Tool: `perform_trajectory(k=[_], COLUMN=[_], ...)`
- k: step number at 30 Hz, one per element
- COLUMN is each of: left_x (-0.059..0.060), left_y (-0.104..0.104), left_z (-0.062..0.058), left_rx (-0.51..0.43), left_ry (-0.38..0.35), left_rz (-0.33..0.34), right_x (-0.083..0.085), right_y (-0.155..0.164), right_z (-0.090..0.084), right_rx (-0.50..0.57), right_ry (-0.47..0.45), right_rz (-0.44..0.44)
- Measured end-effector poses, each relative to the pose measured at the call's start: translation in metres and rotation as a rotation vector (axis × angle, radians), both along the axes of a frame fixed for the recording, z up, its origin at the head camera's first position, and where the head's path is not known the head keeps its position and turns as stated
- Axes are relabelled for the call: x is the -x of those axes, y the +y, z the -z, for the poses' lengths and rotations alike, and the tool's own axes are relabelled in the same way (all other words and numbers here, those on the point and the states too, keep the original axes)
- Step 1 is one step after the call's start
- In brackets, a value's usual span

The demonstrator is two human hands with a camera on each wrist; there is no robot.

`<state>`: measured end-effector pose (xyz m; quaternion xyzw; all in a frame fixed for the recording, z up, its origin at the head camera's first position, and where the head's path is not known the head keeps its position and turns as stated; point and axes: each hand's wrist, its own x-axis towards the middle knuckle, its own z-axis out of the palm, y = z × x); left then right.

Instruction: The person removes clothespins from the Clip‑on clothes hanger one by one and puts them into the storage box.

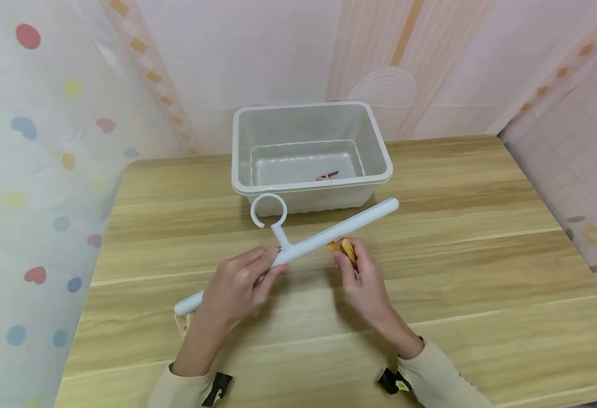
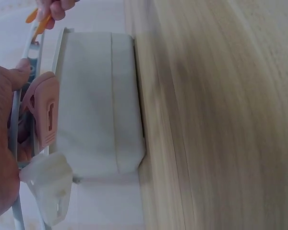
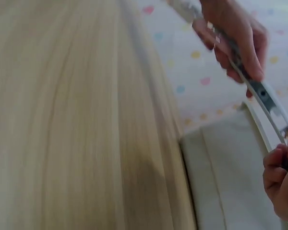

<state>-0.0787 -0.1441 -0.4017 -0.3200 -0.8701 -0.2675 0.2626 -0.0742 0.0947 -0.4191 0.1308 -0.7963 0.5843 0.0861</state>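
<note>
A white hanger bar (image 1: 329, 235) with a ring hook (image 1: 268, 211) is held slanted above the wooden table (image 1: 482, 283). My left hand (image 1: 237, 289) grips the bar near its middle, just below the hook. My right hand (image 1: 362, 277) pinches an orange clothespin (image 1: 345, 248) that hangs under the bar. In the left wrist view, a pink clip (image 2: 44, 112) and a white clip (image 2: 50, 187) hang on the bar next to my left hand (image 2: 2, 143), with the orange clothespin (image 2: 38, 21) further along it. The right wrist view shows my left hand (image 3: 235, 36) around the bar (image 3: 264, 96).
A translucent white plastic bin (image 1: 308, 150) stands at the back of the table, with a red clip (image 1: 327, 175) lying inside. A dotted curtain (image 1: 23, 170) hangs at the left. A pale clip (image 1: 182, 323) shows under the bar's left end.
</note>
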Motion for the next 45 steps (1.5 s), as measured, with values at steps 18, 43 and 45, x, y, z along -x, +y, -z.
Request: perform_trajectory(k=[18, 43, 45], left_x=[-0.003, 0.002, 0.002], left_y=[0.005, 0.005, 0.005], left_z=[0.008, 0.006, 0.005], left_rx=[-0.032, -0.180, -0.183], left_ry=[-0.077, -0.166, -0.165], left_rz=[-0.042, 0.022, 0.010], right_x=[0.011, 0.021, 0.019], right_y=[0.005, 0.008, 0.005], right_z=[0.010, 0.002, 0.002], right_rx=[-0.434, -0.432, -0.363], right_ry=[0.536, 0.571, 0.495], right_rz=[0.177, 0.152, 0.142])
